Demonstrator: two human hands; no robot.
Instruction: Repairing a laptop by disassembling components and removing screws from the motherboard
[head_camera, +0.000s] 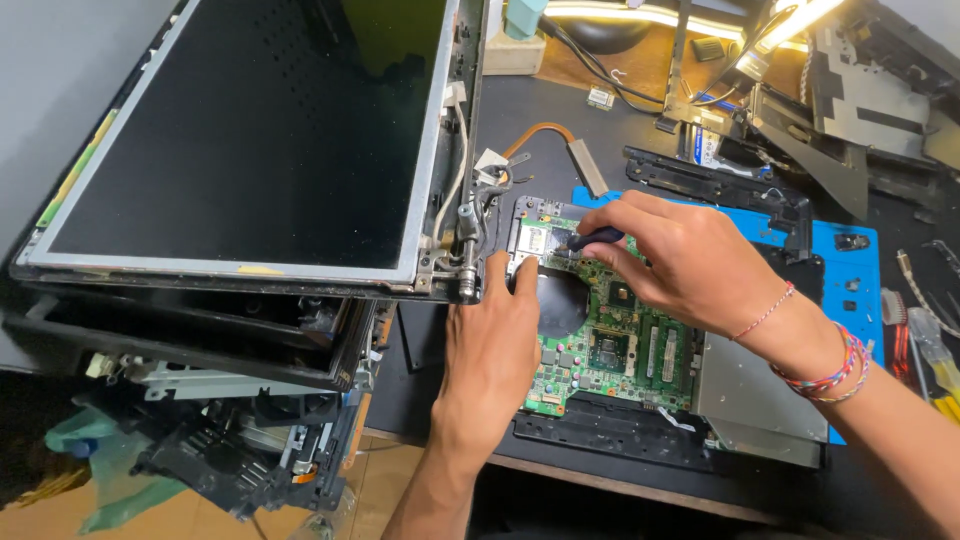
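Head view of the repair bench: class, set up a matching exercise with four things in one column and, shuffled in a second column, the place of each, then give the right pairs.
Things:
1. screwdriver
2. left hand
3. laptop screen
4. blue mat

Places:
A. propped up at the left of the bench
B. flat on the left edge of the green circuit board
C. under the opened laptop, showing at the right
D. in the grip of the right hand, tip down on the board

Pairs: 1-D, 2-B, 3-A, 4-C
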